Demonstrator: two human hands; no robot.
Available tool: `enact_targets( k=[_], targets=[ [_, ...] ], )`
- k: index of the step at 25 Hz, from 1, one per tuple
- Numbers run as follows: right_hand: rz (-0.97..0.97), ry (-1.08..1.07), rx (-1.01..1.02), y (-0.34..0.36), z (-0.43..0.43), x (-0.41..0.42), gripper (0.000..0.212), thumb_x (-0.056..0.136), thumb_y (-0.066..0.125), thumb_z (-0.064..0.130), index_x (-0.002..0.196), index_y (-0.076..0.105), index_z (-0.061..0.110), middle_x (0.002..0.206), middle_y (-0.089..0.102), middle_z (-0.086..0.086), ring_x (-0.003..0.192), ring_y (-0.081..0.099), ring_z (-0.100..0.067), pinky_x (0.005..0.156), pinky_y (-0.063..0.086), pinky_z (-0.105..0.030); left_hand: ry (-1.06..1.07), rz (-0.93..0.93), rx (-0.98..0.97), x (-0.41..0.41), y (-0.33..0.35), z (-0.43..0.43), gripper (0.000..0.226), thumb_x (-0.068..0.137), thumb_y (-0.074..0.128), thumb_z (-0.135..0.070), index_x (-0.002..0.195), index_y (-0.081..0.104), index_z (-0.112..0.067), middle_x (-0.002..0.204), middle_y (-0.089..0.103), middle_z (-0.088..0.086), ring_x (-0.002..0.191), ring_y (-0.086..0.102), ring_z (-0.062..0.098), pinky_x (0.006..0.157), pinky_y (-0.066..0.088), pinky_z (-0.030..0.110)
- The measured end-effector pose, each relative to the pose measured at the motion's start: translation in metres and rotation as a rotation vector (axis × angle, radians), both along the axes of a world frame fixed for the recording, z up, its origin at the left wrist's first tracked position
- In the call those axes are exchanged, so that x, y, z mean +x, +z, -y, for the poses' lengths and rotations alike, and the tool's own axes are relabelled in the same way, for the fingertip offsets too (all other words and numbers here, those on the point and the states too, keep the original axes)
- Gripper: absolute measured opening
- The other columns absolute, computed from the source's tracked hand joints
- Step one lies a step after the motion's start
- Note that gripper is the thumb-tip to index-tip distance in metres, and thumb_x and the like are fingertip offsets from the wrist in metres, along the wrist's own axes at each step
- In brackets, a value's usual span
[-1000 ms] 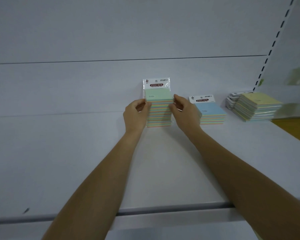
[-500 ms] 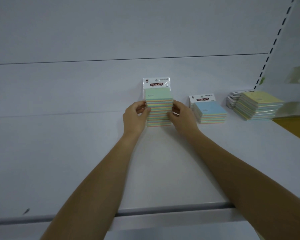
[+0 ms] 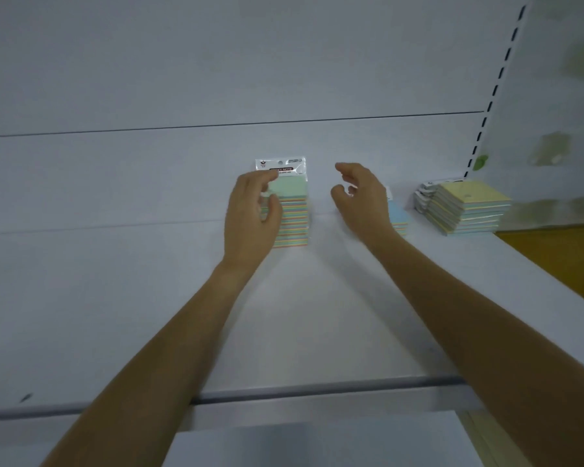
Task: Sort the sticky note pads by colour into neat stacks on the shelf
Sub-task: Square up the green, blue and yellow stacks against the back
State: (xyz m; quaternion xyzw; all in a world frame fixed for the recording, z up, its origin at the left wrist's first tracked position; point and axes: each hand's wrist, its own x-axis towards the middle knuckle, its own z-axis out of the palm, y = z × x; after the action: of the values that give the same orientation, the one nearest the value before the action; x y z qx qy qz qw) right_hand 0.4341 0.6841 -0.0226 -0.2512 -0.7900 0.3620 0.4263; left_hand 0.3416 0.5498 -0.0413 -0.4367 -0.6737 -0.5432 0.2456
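A tall stack of green-topped sticky note pads (image 3: 292, 210) stands on the white shelf (image 3: 149, 298) against the back panel. My left hand (image 3: 252, 214) hovers at the stack's left side with loosely curled fingers that overlap its top left corner. My right hand (image 3: 359, 197) is lifted off to the right of the stack, fingers relaxed and holding nothing. It hides most of a lower stack of blue-topped pads (image 3: 398, 217). Farther right lies a stack of yellow-topped pads (image 3: 469, 210).
The shelf's front lip (image 3: 317, 392) runs across the foreground. A slotted upright (image 3: 496, 85) rises at the right behind the yellow stack. An orange-brown surface (image 3: 553, 257) lies beyond the shelf's right end. A blurred translucent panel fills the upper right.
Both hands have let go of the green-topped stack's sides. The right hand has moved up and away to the right; the left hand has lifted to the stack's upper left corner.
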Motion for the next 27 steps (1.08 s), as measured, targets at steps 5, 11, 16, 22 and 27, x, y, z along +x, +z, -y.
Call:
enact_targets(
  k=[5,11,16,22,27],
  targets=[
    [0.359,0.023,0.077,-0.01,-0.079,0.059,0.039,0.083,0.057,0.009,0.122,0.056,0.012,0.126,0.057,-0.016,0.115,0.054,-0.027,0.102,0.042,-0.038,-0.136,0.227,-0.564,0.053,0.006,-0.071,0.043,0.085,0.056,-0.007,0.127,0.047,-0.002,0.127,0.055,0.018,0.111,0.056,0.028,0.094,0.045,0.032],
    [0.403,0.166,-0.164,-0.039,-0.099,0.078,0.053,0.082,0.061,0.004,0.131,0.044,0.006,0.131,0.052,-0.021,0.105,0.055,-0.024,0.097,0.044,-0.038,-0.005,0.538,-0.616,0.082,-0.014,-0.127,0.051,0.082,0.056,-0.004,0.13,0.039,-0.002,0.136,0.051,0.017,0.124,0.048,0.029,0.093,0.038,0.026],
    [0.237,0.185,-0.272,-0.05,-0.106,0.081,0.054,0.083,0.056,0.0,0.133,0.039,0.004,0.123,0.059,-0.016,0.114,0.057,-0.026,0.101,0.045,-0.038,0.027,0.638,-0.371,0.082,-0.035,-0.134,0.041,0.084,0.06,-0.012,0.122,0.052,-0.003,0.118,0.062,0.007,0.107,0.059,0.021,0.086,0.041,0.019],
    [0.27,0.142,-0.143,-0.051,-0.107,0.079,0.031,0.085,0.055,0.008,0.116,0.059,0.004,0.116,0.066,-0.014,0.109,0.061,-0.025,0.089,0.041,-0.023,0.012,0.655,-0.287,0.07,-0.043,-0.134,0.03,0.084,0.061,-0.01,0.112,0.062,0.0,0.113,0.068,0.02,0.102,0.065,0.028,0.097,0.05,0.044],
    [0.301,0.161,-0.091,-0.052,-0.109,0.078,0.034,0.083,0.054,0.002,0.117,0.059,0.004,0.118,0.065,-0.015,0.11,0.06,-0.027,0.082,0.038,-0.02,-0.08,0.64,-0.332,0.072,-0.04,-0.129,0.039,0.076,0.067,0.001,0.114,0.061,0.001,0.114,0.067,0.018,0.084,0.064,0.013,0.082,0.05,0.016]
  ],
)
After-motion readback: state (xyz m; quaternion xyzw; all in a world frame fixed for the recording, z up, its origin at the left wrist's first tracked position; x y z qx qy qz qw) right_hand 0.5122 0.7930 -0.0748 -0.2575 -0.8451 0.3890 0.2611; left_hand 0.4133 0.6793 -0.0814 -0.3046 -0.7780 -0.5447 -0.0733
